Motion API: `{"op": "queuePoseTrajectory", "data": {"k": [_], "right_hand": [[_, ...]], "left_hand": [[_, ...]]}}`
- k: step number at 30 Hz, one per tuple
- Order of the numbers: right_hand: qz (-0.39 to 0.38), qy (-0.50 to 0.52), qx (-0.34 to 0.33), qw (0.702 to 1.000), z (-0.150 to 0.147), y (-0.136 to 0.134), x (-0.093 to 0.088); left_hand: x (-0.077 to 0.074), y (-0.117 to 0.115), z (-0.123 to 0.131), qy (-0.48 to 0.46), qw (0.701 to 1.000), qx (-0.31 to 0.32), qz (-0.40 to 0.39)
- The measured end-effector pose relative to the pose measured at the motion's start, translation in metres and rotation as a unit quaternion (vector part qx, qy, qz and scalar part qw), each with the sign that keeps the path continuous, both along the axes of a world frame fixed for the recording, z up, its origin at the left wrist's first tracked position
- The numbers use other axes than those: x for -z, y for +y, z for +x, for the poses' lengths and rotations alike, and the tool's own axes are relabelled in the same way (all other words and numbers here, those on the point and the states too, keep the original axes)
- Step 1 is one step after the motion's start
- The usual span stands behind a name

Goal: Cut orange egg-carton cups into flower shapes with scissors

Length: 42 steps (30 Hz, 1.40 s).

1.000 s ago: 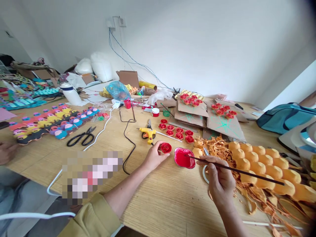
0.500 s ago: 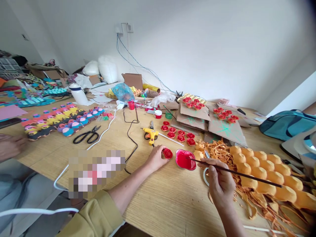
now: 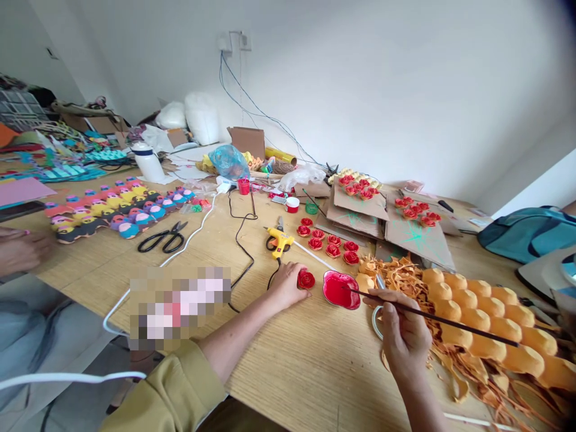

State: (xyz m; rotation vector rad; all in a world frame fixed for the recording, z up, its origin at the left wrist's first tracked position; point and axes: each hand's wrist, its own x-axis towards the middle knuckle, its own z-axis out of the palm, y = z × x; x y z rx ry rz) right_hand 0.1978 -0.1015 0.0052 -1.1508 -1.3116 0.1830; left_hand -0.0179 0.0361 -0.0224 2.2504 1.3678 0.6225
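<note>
Between the fingers of my left hand (image 3: 288,285) is a red rose (image 3: 306,279), held low over the table. My right hand (image 3: 404,329) is closed around a long dark paintbrush (image 3: 443,319); its tip reaches into a small dish of red paint (image 3: 341,289). Beyond my left hand, several more red roses (image 3: 333,244) sit in rows on the wood. A yellow glue gun (image 3: 281,242) lies just behind the hand, partly over a pair of scissors (image 3: 279,225).
Orange egg-carton material (image 3: 486,312) and scraps (image 3: 400,276) cover the right side. Cardboard pieces (image 3: 357,211) bearing roses stand behind. Black scissors (image 3: 162,238), a white cable (image 3: 189,240) and painted carton figures (image 3: 112,210) lie left. Another person's hand (image 3: 20,251) rests at the far left.
The whole view has shifted slightly, moving things a little to the right. The rose in my left hand has turned to face upward more. The brush tip stays in the paint dish.
</note>
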Motion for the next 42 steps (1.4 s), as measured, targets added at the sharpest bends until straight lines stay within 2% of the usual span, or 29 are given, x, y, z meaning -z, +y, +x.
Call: {"op": "queuePoseTrajectory", "data": {"k": [10,20,29,34,37,40,42], "right_hand": [[0.001,0.005,0.029,1.000,0.001,-0.001,-0.002],[-0.002,0.004,0.035,0.999,0.002,-0.002,-0.004],[0.014,0.018,0.052,0.998,-0.004,-0.005,-0.013],[0.014,0.040,0.046,0.998,-0.004,-0.003,-0.010],[0.008,0.038,0.052,0.998,-0.004,-0.002,-0.010],[0.002,0.053,0.053,0.997,-0.005,-0.002,-0.011],[-0.006,0.061,0.057,0.996,-0.005,-0.002,-0.011]], "left_hand": [[-0.006,-0.005,0.000,-0.028,0.999,0.011,-0.013],[0.002,-0.006,0.002,-0.053,0.998,0.018,0.009],[-0.023,-0.017,-0.006,-0.114,0.988,0.060,0.080],[-0.029,-0.013,-0.008,-0.214,0.971,0.000,0.104],[-0.029,-0.012,-0.010,-0.245,0.966,-0.024,0.078],[-0.030,-0.014,-0.010,-0.277,0.961,-0.001,0.026],[-0.032,-0.015,-0.009,-0.284,0.957,0.016,0.054]]}}
